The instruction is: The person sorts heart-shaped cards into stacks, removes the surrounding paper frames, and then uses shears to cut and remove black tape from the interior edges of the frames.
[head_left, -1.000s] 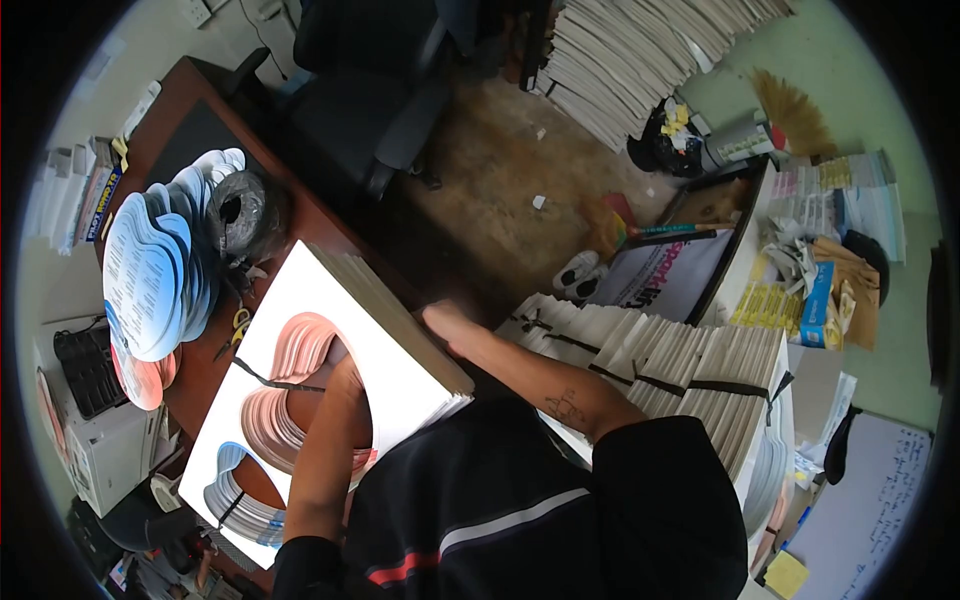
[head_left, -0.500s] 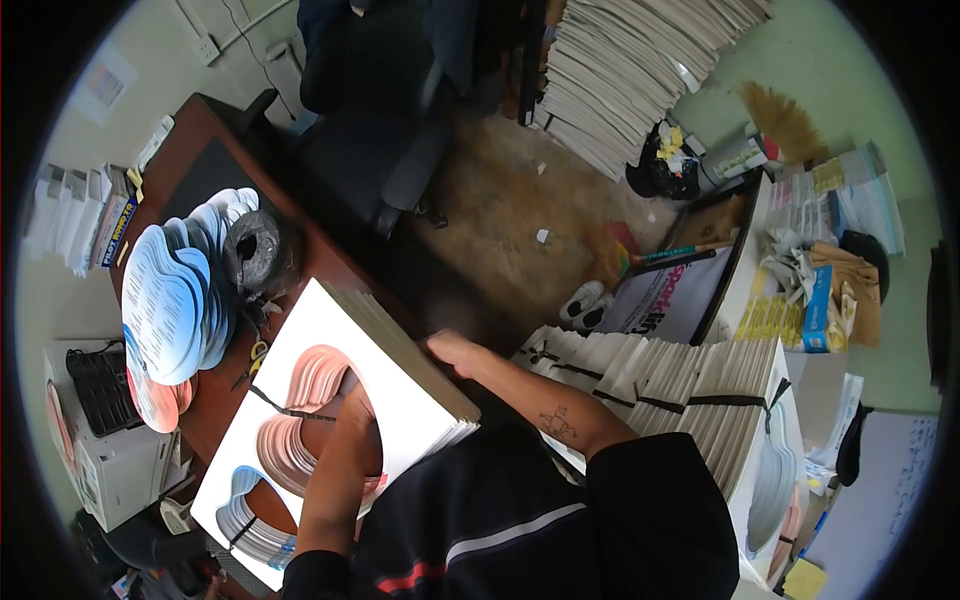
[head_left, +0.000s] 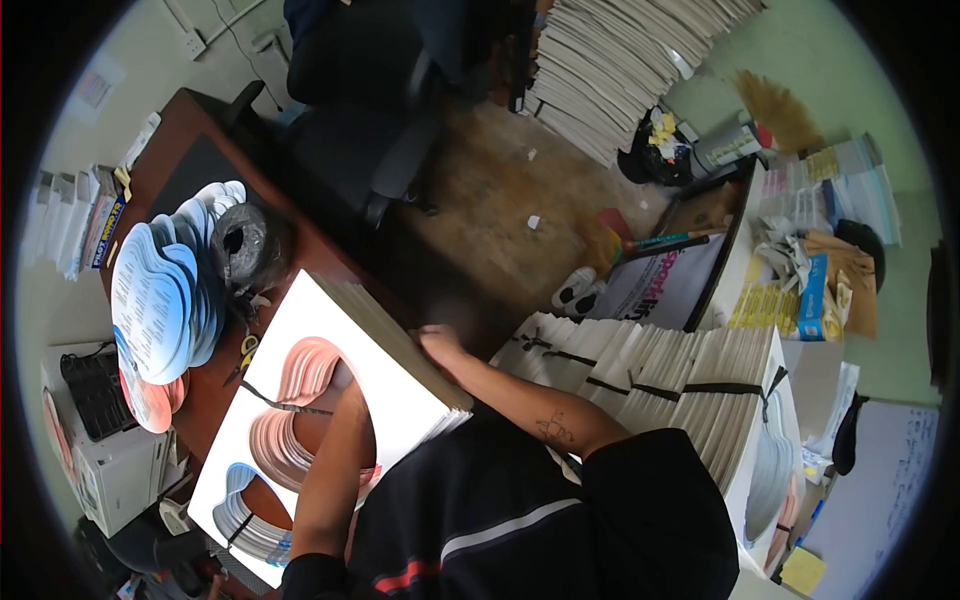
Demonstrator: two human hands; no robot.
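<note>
A thick stack of white sheets (head_left: 413, 408) with curved cutouts lies tilted at the desk's edge, a black band tied across it. The cutout edges are pink in the upper opening and blue in the lower one. My left hand (head_left: 350, 402) reaches down into the pink-edged cutout, its fingers hidden inside. Against the stack's right side is my right hand (head_left: 437, 345), fingers curled close together at the edge. On the desk, left of the stack, sit blue rounded cut pieces (head_left: 155, 300) over pink ones (head_left: 150, 400).
Beside the cut pieces are a black roll (head_left: 250, 246) and yellow-handled scissors (head_left: 248, 346) on the brown desk (head_left: 215, 400). Another banded stack (head_left: 660, 375) stands at right. Beyond are a black chair (head_left: 355, 130), floor litter, shoes (head_left: 578, 290) and a tall paper pile (head_left: 610, 70).
The whole view has shifted slightly, with things appearing a little further left and up. My right hand remains at the stack's side and my left hand inside the cutout.
</note>
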